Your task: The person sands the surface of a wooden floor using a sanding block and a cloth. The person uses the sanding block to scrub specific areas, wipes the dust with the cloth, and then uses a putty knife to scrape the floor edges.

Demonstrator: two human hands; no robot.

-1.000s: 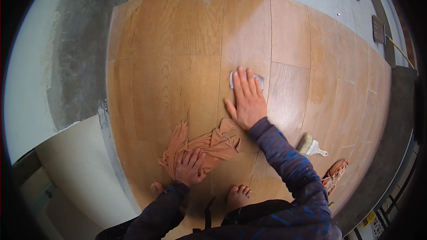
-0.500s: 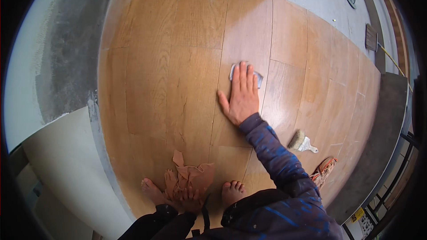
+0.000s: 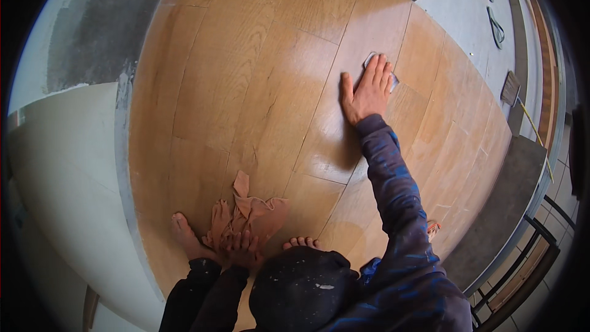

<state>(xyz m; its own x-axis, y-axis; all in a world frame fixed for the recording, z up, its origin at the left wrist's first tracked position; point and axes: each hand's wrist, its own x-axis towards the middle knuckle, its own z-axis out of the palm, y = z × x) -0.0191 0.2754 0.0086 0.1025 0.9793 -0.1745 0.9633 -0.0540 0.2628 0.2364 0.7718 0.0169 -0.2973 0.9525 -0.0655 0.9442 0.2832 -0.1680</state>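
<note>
Two bare hands work low over a wood-plank floor (image 3: pixel 227 92), seen in the head view from above as the person squats on bare feet.

The right hand (image 3: pixel 369 92), at the end of a dark sleeve with blue streaks (image 3: pixel 396 178), reaches well forward. It is palm down and flat, four fingers straight and close together, thumb spread out to the left. Under the fingers lies a small silvery-grey pad (image 3: pixel 394 81), pressed against the planks rather than grasped; only its corners show on either side of the fingers, so its exact kind cannot be told.

The left hand (image 3: pixel 241 251) is down by the feet, in shadow. Its fingers are stretched out, slightly apart, and laid over the lower part of a crumpled salmon-coloured cloth (image 3: pixel 261 218). This cloth lies on the planks between the left foot (image 3: pixel 187 237) and the toes of the right foot (image 3: pixel 301 243). A dark-clothed knee (image 3: pixel 301 289), flecked with white, rises in front of the right foot.

At far right are a brush head (image 3: pixel 510 88) with a yellow handle (image 3: pixel 532 126) and two dark flip-flops (image 3: pixel 496 28). Part of an orange-trimmed shoe (image 3: pixel 434 228) shows beside the right sleeve. On the left, a pale curved sheet (image 3: pixel 67 141) borders the planks.
</note>
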